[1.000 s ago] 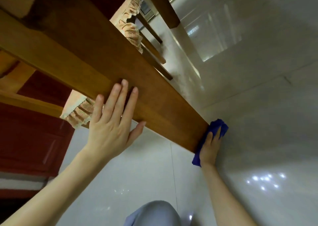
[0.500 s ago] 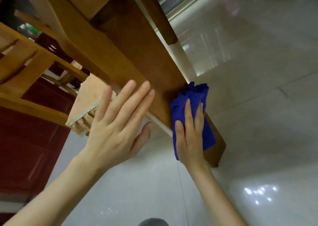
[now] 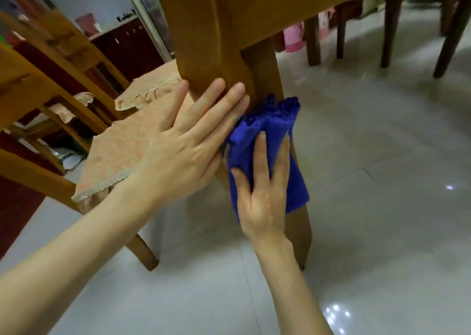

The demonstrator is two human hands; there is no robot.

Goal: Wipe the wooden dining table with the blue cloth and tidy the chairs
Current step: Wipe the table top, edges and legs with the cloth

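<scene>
I look from low down at one leg (image 3: 265, 72) of the wooden dining table (image 3: 254, 6). The blue cloth (image 3: 267, 136) is bunched against the leg's middle. My right hand (image 3: 262, 184) presses the cloth onto the leg with straight fingers spread over it. Just left of the cloth, my left hand (image 3: 188, 141) lies flat against the leg, fingers straight and pointing up. A wooden chair (image 3: 51, 97) with a beige fringed seat cushion (image 3: 127, 143) stands to the left, its seat close behind my left hand.
Glossy pale floor tiles (image 3: 382, 207) spread to the right and front. Dark wooden legs (image 3: 390, 29) of other furniture stand at the back right. A dark red cabinet (image 3: 127, 44) and a pink object (image 3: 293, 36) sit farther back.
The view has swung upright toward the table leg. My right hand with the cloth has slid up the leg from its foot to its middle. My left hand stays flat on the wood.
</scene>
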